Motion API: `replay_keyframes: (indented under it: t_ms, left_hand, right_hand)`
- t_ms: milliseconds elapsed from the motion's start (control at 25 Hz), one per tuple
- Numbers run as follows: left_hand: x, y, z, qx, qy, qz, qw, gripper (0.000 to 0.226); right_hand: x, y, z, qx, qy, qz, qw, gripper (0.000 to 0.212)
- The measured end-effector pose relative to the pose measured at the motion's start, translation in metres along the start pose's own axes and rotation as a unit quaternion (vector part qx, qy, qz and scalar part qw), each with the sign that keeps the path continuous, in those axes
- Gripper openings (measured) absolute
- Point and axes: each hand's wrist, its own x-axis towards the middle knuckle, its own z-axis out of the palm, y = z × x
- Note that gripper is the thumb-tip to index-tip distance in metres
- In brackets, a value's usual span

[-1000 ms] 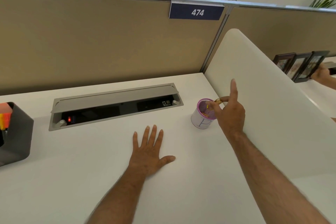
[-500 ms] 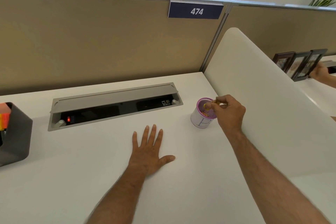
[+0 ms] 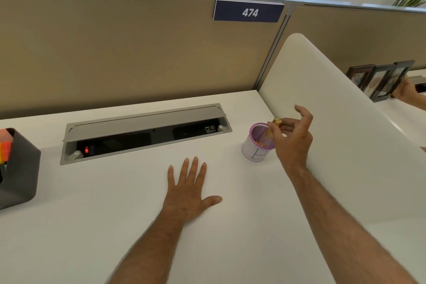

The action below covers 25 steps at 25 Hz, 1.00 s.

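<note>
A small purple mesh cup (image 3: 254, 145) with a white label marked "B" stands on the white desk (image 3: 115, 214) near the right divider. Small golden pieces lie inside it. My right hand (image 3: 291, 138) hovers at the cup's right rim and pinches a small golden object (image 3: 277, 121) between thumb and forefinger, with the other fingers spread and raised. My left hand (image 3: 190, 189) lies flat on the desk, palm down, fingers straight, to the left of the cup and nearer to me.
A grey cable hatch (image 3: 145, 131) with a red light stands open at the back of the desk. A dark organiser (image 3: 18, 168) with bright markers sits at the left edge. A white curved divider (image 3: 345, 122) bounds the right. Beyond it another person's hand (image 3: 405, 92) holds picture frames (image 3: 380, 80).
My right hand dipped to the cup's rim with fingers curled, then lifted slightly and spread its outer fingers, still pinching the golden object. My left hand has stayed flat.
</note>
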Motion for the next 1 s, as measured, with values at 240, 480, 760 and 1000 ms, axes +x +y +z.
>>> replay_keyframes:
  t_ms: [240, 480, 760, 1000]
  left_hand:
    - [0.0, 0.0, -0.001, -0.001, 0.001, -0.001, 1.0, 0.103]
    - [-0.001, 0.001, -0.002, -0.005, -0.007, -0.002, 1.0, 0.103]
    - [-0.001, 0.005, -0.008, -0.059, 0.006, -0.015, 0.998, 0.105]
    - [0.05, 0.084, -0.075, -0.352, 0.221, 0.024, 0.909, 0.071]
  right_hand:
    - [0.003, 0.005, 0.0, -0.053, -0.01, -0.047, 0.997, 0.042]
    - [0.003, 0.005, 0.002, -0.078, -0.021, -0.068, 0.994, 0.038]
    - [0.001, 0.001, 0.0, -0.036, -0.014, -0.031, 0.999, 0.045]
    - [-0.004, -0.006, 0.0, -0.013, -0.003, -0.018, 1.0, 0.041]
